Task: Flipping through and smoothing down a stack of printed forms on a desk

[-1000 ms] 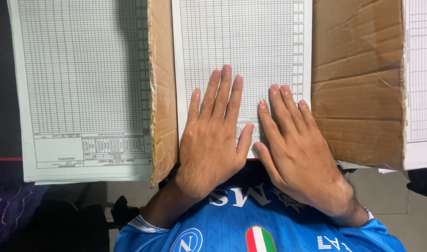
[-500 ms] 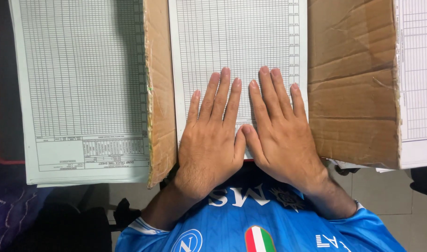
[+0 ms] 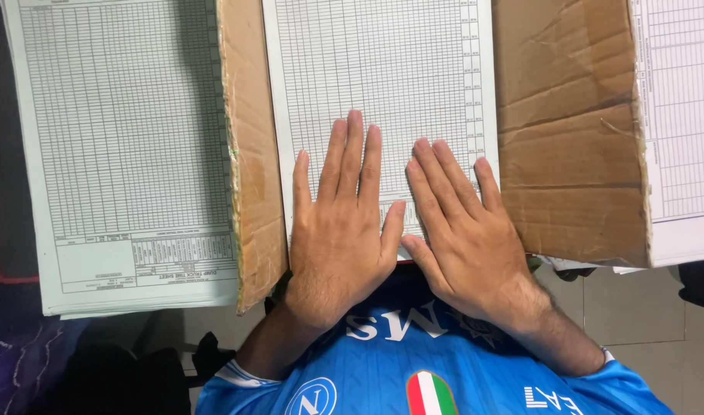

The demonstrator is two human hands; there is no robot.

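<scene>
**White ruled sheets under two flat palms**

We see the left hand (image 3: 340,230) and the right hand (image 3: 463,242) lying palm down, side by side, on the middle stack of ruled forms (image 3: 382,69). Fingers are stretched out straight and slightly spread, gripping nothing; the thumbs nearly meet at the stack's near edge. Brown cardboard dividers (image 3: 252,154) stand on either side. Another stack of forms (image 3: 121,138) lies to the left, and a third (image 3: 679,115) to the right.
</scene>
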